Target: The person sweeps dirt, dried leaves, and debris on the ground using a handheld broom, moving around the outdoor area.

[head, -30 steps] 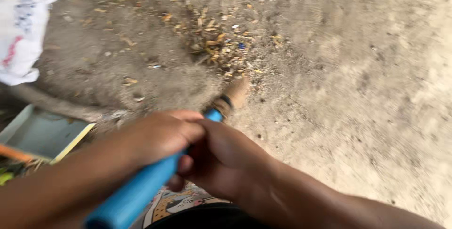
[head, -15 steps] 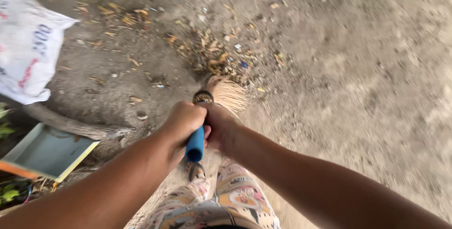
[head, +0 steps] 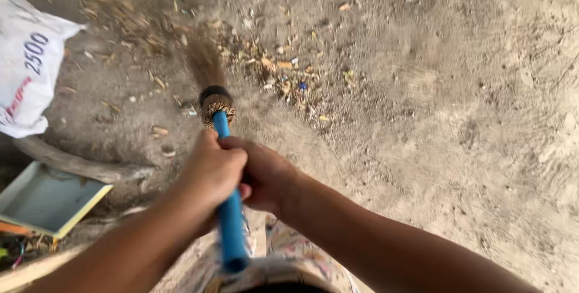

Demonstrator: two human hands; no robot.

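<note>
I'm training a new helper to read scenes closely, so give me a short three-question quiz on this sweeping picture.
1. True or false: both hands grip the blue broom handle.
2. Which lies on the left edge of the dirt ground? A) a white sack B) a red bucket C) a wheelbarrow
3. Fill in: ahead of the broom head lies a scatter of dry ____ and scraps.

Key
1. True: the left hand and right hand both close on the handle.
2. A: the white sack.
3. leaves.
</note>
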